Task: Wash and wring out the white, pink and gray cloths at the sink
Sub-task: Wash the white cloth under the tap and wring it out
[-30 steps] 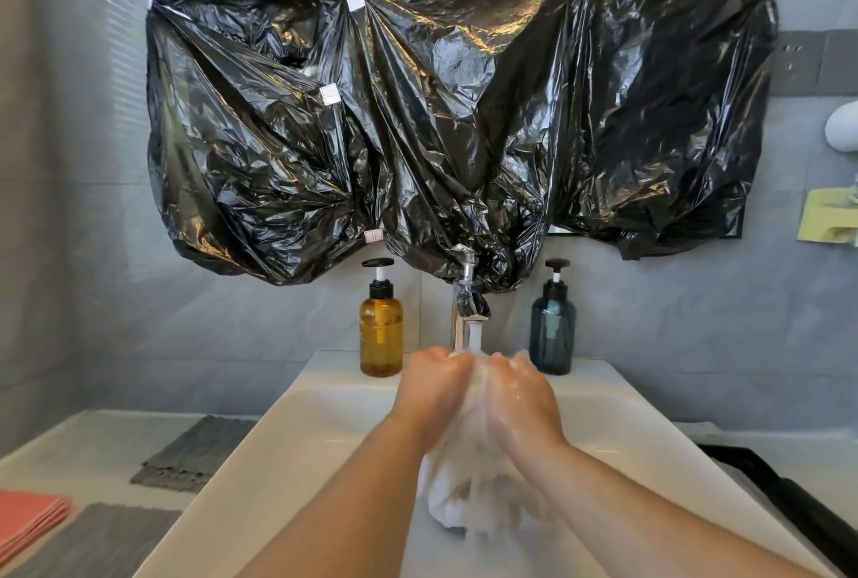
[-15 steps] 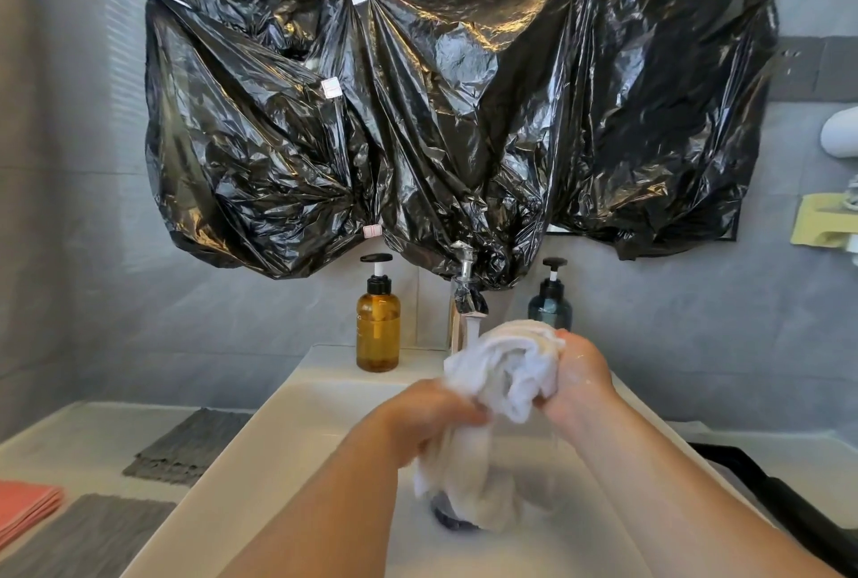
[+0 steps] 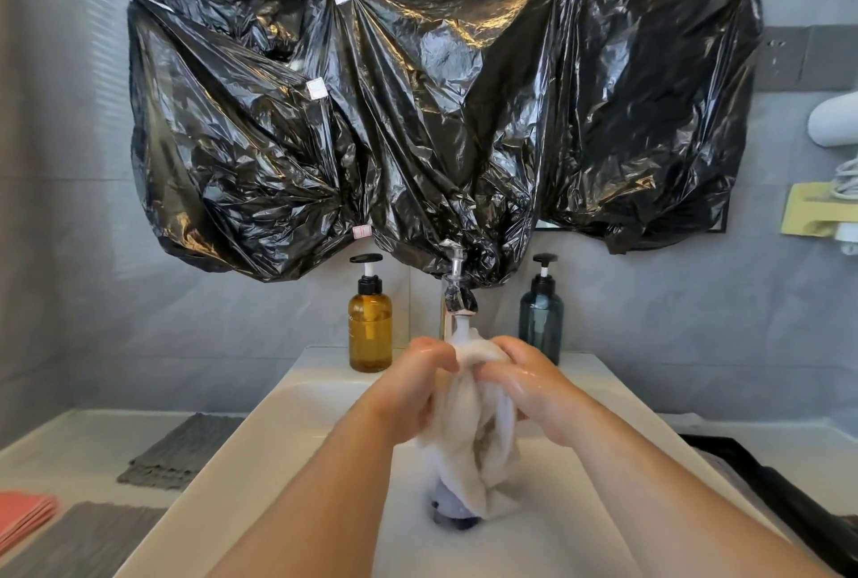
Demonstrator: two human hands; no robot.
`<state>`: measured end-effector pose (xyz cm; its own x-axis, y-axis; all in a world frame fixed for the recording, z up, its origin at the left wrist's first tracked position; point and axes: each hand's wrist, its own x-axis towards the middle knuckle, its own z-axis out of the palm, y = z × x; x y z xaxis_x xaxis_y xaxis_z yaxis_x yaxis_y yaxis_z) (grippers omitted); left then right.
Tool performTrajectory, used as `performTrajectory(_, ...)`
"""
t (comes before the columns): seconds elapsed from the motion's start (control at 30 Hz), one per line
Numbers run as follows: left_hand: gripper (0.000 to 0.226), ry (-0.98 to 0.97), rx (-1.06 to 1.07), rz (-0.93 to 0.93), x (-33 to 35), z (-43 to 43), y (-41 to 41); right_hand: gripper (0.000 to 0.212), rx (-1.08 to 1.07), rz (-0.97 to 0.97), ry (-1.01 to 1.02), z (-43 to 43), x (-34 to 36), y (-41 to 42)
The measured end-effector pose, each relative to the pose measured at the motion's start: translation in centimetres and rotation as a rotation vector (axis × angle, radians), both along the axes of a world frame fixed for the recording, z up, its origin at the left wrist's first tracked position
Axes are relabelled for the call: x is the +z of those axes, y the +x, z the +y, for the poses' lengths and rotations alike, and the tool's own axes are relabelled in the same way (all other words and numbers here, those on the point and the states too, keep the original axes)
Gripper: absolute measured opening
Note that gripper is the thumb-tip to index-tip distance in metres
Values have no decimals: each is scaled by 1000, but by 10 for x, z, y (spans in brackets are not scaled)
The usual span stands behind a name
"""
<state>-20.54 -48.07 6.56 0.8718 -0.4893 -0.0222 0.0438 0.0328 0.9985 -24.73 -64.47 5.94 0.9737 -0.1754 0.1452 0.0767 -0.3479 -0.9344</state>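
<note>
The white cloth (image 3: 469, 429) is gripped between both hands over the basin of the sink (image 3: 278, 415). The left hand (image 3: 413, 387) is curled around the cloth's left side and the right hand (image 3: 534, 387) around its right side. The two hands are held close together, knuckles nearly meeting, and a bunched fold of the cloth is raised between them at the top. Both hands are seen to be wet. Below the hands the rest of the cloth is left hanging in loose folds, and its lower end is gathered at the drain (image 3: 452, 519).

Just beyond the hands the faucet (image 3: 457, 299) is seen, and a stream of water (image 3: 463, 330) is run from it onto the top of the bunched fold. Beyond the left hand and to its left an amber pump bottle (image 3: 370, 327) is stood on the sink's back ledge. A dark blue pump bottle (image 3: 541, 322) is stood beyond the right hand, to its right.

Well to the left of the left hand a gray cloth (image 3: 185, 450) is laid flat on the counter. A second gray cloth (image 3: 88, 535) is laid nearer the person, and a folded pink cloth (image 3: 23, 515) is seen at the far left edge. High above the hands the wall is covered by black plastic sheeting (image 3: 418, 113).
</note>
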Motion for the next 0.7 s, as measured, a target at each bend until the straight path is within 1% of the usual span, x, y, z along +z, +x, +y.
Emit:
performTrajectory(0.07, 40, -4, 89, -42, -2, 0, 4, 33, -96, 24, 141, -3, 3, 0)
performTrajectory(0.1, 34, 29, 124, -58, -6, 1, 6, 31, -142, 28, 225, -5, 2, 1)
performTrajectory(0.13, 32, 108, 134, -67, -8, 2, 6, 34, -177, 29, 308, -6, 0, 3)
performTrajectory(0.17, 33, 194, 113, -41, -9, 2, 3, 40, -200, 25, 392, -8, -1, 5)
performTrajectory(0.2, 38, 244, 73, 16, -10, 1, -1, 41, -213, 20, 467, -6, -2, 5)
performTrajectory(0.23, 43, 252, 49, 68, -12, -2, -4, 37, -222, 25, 547, -3, -1, 2)
performTrajectory(0.3, 46, 195, 90, 90, -14, -13, -4, 27, -220, 67, 641, 2, 1, -3)
performTrajectory(0.37, 45, 119, 259, 64, -20, -20, 2, 30, -142, 100, 642, 8, 5, -8)
performTrajectory(0.4, 45, 86, 321, 27, -23, -21, 6, 36, -88, 117, 639, 10, 7, -10)
performTrajectory(0.47, 40, 64, 400, -94, -25, -20, 6, 57, -18, 171, 645, 14, 9, -8)
performTrajectory(0.5, 37, 68, 454, -145, -23, -18, 4, 67, -4, 211, 620, 16, 9, -9)
performTrajectory(0.53, 37, 70, 522, -175, -22, -15, 2, 73, -1, 240, 556, 19, 7, -8)
performTrajectory(0.57, 37, 68, 584, -192, -20, -13, 2, 73, -19, 259, 471, 24, 6, -8)
performTrajectory(0.63, 36, 69, 653, -200, -16, -12, 2, 66, -98, 266, 307, 32, -2, -5)
performTrajectory(0.7, 36, 97, 669, -218, -15, -13, 4, 61, -218, 200, 207, 40, -12, -3)
